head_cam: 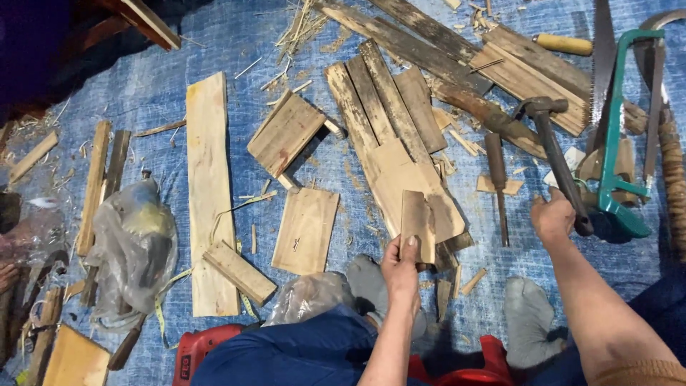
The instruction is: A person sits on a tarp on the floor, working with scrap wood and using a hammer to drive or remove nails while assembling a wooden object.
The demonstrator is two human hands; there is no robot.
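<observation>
The left hand (401, 266) pinched the lower end of a small wood piece (417, 223), thumb on its upper face and fingers tucked beneath, its grip closed on the wood and holding it flat over the bottom of a pale board (400, 179) that lay among several darker weathered planks (379, 100) fanned across the blue tarp (143, 86). The right hand (554, 218) was wrapped shut around the lower end of the dark handle of a hammer (554, 146), whose metal head pointed away from the person, just beside a green-framed hacksaw (618, 121) and a long toothed saw blade (602, 57). A chisel (498, 182) with a wooden handle lay on the tarp between the board and the hammer. Left of the held piece, a rectangular offcut (306, 230) lay flat, with a slatted panel (286, 134) above it and a long light plank (209, 186) further left. A short block (239, 271) rested across the plank's lower end. A crumpled clear plastic bag (132, 246) sat well to the left, near thin sticks (96, 186). The person's grey-socked feet (527, 314) rested on the tarp near the hands, and a red power tool (196, 350) showed at the lower edge.
</observation>
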